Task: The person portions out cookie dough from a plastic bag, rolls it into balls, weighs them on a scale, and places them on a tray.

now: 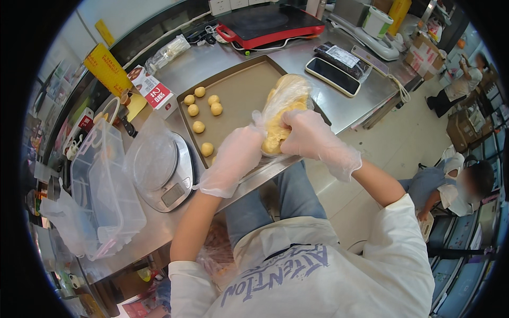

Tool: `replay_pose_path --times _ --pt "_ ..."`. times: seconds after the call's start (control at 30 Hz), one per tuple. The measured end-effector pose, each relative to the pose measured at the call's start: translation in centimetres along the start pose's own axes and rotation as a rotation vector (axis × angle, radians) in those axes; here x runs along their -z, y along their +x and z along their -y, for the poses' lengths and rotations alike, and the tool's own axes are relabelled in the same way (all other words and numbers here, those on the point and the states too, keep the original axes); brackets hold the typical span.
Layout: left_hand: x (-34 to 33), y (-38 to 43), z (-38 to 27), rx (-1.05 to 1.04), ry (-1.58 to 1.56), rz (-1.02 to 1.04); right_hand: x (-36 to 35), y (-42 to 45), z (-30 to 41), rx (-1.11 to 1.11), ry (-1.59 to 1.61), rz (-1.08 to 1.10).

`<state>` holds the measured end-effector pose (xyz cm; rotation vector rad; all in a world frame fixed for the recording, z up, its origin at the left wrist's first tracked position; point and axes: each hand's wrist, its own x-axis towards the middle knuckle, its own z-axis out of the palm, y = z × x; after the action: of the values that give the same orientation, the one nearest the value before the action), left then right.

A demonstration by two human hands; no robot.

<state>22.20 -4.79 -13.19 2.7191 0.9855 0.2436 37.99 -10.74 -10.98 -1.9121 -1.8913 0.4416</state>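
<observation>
A large lump of yellow dough, partly wrapped in clear plastic film, rests over the right part of a brown baking tray. Gloved in thin clear plastic, my left hand grips the gathered film at the lump's left side. My right hand, gloved the same way, has its thumb and fingers pressed into the dough at the near end. Several small dough balls lie on the left part of the tray. The fingertips of both hands are partly hidden.
Left of the tray stands a digital kitchen scale with plastic on its pan, beside a clear plastic bin. A smartphone lies right of the tray. Behind are a red-edged cooktop and a box. Two people are at the right.
</observation>
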Motion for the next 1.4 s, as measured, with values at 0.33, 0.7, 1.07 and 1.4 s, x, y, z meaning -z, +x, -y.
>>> replay_pose_path --times 0.33,0.7,1.07,1.4 --pt "0.5 -0.3 -0.3 -0.014 0.05 -0.003 0.1 1.3 -1.4 0.007 0.159 0.074" --pt "-0.1 -0.5 0.0 -0.034 0.036 -0.047 3.7 -1.0 -2.6 0.421 -0.108 0.092" --pt "-0.1 -0.4 0.0 -0.029 0.061 -0.02 2.3 1.9 -2.4 0.512 -0.011 0.291" --pt "-0.2 -0.4 0.2 -0.041 0.062 -0.041 1.7 2.4 -3.0 0.383 0.075 0.317"
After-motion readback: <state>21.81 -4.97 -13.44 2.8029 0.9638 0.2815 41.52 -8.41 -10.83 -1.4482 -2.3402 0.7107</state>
